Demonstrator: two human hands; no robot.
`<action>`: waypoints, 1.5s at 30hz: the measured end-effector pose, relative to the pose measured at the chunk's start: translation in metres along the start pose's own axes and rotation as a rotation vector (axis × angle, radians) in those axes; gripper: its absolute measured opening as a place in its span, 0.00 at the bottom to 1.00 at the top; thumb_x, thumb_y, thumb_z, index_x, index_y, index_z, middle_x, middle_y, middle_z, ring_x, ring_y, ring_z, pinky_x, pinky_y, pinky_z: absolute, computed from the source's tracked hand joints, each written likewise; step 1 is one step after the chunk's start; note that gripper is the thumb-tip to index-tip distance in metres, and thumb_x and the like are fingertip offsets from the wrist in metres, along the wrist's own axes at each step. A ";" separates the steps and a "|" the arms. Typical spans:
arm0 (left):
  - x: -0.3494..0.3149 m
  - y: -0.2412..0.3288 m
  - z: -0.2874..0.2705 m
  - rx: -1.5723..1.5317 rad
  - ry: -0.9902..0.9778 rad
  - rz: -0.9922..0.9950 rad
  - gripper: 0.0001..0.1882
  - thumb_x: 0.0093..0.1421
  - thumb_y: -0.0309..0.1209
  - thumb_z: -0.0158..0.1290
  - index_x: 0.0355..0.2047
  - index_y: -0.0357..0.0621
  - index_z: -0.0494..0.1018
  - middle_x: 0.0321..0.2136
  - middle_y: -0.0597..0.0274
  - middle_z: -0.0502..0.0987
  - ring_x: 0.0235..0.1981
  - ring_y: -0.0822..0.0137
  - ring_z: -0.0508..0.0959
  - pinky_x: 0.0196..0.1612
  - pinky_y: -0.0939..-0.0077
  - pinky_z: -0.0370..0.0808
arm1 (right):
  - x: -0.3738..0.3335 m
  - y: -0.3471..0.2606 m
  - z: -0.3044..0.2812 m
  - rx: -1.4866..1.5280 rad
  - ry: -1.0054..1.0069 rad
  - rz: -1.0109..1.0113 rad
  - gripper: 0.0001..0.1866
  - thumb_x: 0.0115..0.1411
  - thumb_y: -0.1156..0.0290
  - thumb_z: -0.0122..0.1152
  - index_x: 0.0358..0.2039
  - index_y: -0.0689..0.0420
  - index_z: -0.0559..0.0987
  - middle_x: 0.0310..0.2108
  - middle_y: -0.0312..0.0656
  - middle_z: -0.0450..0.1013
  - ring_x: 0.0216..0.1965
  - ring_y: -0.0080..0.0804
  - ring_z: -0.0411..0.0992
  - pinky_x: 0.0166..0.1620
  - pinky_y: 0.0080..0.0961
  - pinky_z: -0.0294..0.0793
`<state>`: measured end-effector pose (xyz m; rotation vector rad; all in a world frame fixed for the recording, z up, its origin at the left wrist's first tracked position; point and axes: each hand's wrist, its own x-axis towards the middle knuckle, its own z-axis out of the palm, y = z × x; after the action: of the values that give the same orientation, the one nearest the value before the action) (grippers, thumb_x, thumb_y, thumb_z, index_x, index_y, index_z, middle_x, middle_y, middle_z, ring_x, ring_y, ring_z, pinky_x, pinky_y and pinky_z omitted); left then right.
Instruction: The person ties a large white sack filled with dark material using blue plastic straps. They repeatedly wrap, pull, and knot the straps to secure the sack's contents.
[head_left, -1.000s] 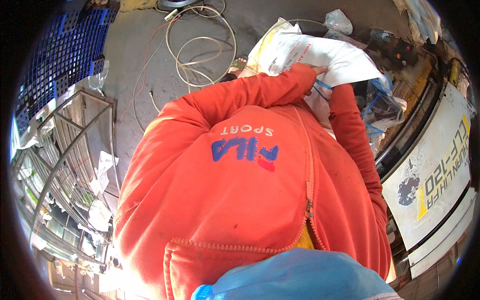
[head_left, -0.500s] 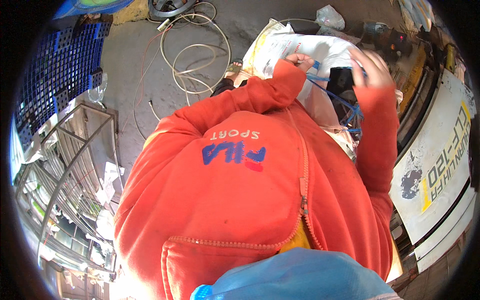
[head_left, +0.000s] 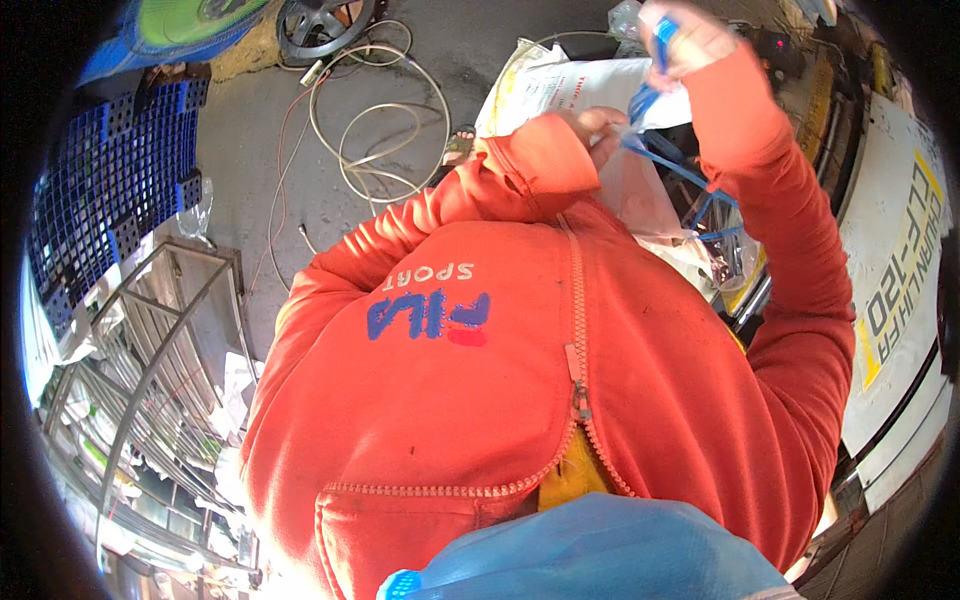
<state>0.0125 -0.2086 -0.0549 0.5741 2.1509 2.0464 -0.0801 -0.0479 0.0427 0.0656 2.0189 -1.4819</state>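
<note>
A white woven sack with red print stands in front of me, a blue plastic string running along its side and out to my hands. My left hand is closed at the sack's gathered edge, pinching the string where it meets the white plastic. Higher up and to the right, my right hand is raised with its fingers wrapped round the string's blue end, which pokes out between them. The string stretches between both hands. My right hand is slightly blurred, and my sleeve hides part of the sack.
A coiled pale hose lies on the grey floor. Blue plastic pallets and a metal rack stand at left. A white machine panel is on the right. A dark wheel sits at the far edge.
My right hand has swung up and away from the sack, drawing the blue string with it. My left hand has shifted slightly nearer to me, and my body has turned a little.
</note>
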 end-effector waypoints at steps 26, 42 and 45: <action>0.071 0.044 0.069 -0.621 0.124 -0.319 0.11 0.54 0.32 0.44 0.16 0.43 0.63 0.10 0.70 0.58 0.13 0.77 0.58 0.18 0.82 0.55 | -0.201 0.165 -0.075 -0.900 0.640 -0.159 0.24 0.42 0.61 0.61 0.40 0.58 0.69 0.40 0.47 0.66 0.42 0.43 0.65 0.44 0.30 0.64; 0.058 0.112 0.171 -0.278 0.257 -0.238 0.13 0.51 0.33 0.46 0.13 0.42 0.63 0.09 0.68 0.61 0.12 0.76 0.59 0.17 0.82 0.57 | -0.219 0.234 -0.069 -0.590 0.611 -0.877 0.21 0.31 0.71 0.63 0.29 0.54 0.66 0.36 0.40 0.70 0.42 0.42 0.66 0.46 0.39 0.61; 0.058 0.121 0.188 -0.482 0.207 -0.422 0.10 0.52 0.32 0.46 0.20 0.38 0.67 0.12 0.71 0.57 0.14 0.76 0.57 0.18 0.82 0.55 | -0.219 0.234 -0.072 -0.585 0.624 -0.913 0.21 0.30 0.69 0.64 0.29 0.53 0.67 0.36 0.38 0.70 0.41 0.40 0.66 0.44 0.38 0.62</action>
<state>0.0454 -0.0100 0.0585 -0.1444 1.5803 2.3117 0.1542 0.1698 -0.0319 -0.8289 3.1778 -1.3503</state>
